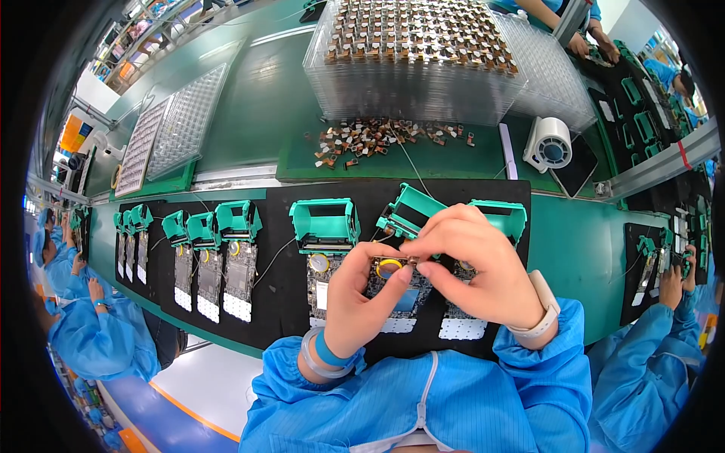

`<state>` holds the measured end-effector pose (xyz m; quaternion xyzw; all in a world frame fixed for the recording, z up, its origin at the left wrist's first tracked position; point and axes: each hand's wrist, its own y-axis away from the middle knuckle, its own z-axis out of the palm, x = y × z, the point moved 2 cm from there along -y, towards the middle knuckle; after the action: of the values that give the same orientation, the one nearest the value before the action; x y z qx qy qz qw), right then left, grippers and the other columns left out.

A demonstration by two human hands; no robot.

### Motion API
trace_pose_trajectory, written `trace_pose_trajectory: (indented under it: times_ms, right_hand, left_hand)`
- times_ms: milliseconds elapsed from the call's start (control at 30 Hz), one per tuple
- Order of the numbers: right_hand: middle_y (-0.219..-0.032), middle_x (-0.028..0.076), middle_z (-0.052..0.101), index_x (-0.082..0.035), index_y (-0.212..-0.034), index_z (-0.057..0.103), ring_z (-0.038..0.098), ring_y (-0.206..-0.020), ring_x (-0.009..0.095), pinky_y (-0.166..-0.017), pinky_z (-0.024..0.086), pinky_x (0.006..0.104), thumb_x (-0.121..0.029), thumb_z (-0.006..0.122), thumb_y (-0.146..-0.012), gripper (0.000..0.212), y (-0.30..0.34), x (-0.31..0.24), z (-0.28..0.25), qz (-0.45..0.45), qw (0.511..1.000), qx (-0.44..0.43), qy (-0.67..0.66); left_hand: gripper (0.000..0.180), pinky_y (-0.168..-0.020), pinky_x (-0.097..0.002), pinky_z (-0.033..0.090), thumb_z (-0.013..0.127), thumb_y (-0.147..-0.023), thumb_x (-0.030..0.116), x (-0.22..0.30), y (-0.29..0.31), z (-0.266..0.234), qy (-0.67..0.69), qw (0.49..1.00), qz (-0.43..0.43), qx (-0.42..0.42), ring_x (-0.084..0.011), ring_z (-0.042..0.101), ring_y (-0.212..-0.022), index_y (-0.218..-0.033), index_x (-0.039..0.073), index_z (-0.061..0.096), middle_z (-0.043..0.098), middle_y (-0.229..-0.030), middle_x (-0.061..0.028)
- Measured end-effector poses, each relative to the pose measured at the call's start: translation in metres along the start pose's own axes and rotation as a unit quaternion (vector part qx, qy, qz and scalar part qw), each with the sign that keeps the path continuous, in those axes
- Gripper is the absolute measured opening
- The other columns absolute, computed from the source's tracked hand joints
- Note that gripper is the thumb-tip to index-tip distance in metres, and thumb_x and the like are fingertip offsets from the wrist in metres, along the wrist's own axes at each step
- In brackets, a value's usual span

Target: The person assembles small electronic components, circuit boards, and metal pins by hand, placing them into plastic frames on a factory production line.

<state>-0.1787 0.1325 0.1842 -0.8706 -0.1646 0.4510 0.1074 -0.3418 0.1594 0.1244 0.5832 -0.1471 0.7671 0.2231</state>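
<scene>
My left hand [361, 291] and my right hand [476, 260] meet above the middle circuit board [408, 302], fingers pinched close together. At the right fingertips is a tiny metallic-looking part [412, 261], mostly covered by the fingers. The left thumb and index finger close beside it; what they grip is hidden. Just left of that part shows a round, yellow-rimmed piece [388, 267]. Beyond my fingers a green plastic housing [414, 210] sits tilted at the board's far end. Another green housing [326, 220] with its board stands to the left, and a third [502, 217] lies partly behind my right hand.
More boards with green housings [239, 219] line the black mat leftward. Small copper-coloured parts [377, 140] lie heaped beyond, before stacked clear trays [411, 87]. A small white fan [550, 143] stands at right. Other people in blue work on both sides.
</scene>
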Motion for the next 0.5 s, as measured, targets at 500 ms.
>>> trace_pose_trajectory:
  times_ms: [500]
  right_hand:
    - [-0.085,0.004,0.059,-0.006,-0.097,0.059,0.052,-0.095,0.025,-0.086,0.038,0.0372,0.011,0.062,-0.067,0.035,0.002,0.002,0.008,0.026,1.000,0.002,-0.001]
  left_hand:
    - [0.021,-0.075,-0.0200,0.045,0.064,-0.083,-0.004,-0.005,0.004,0.002,-0.050,0.997,0.059,0.028,-0.0066,0.055,-0.084,-0.103,-0.002,0.054,0.061,-0.093,-0.0044]
